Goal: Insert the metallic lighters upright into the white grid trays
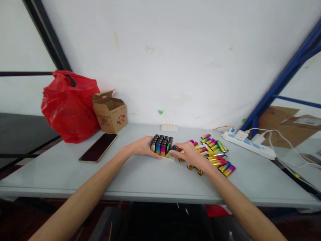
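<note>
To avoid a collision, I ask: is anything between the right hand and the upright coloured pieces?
Nothing visible: the right hand is close beside the upright coloured pieces, and the loose pieces lie mostly to its right.

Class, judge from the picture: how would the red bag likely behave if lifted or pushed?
The bag would probably crumple where gripped, since its thin plastic is creased. It may have some weight, as it bulges, though its contents are hidden. Pushed right, it could nudge the box close beside it.

Glossy metallic-looking cylinders [220,163], plastic bag [71,112] (crinkled)
</note>
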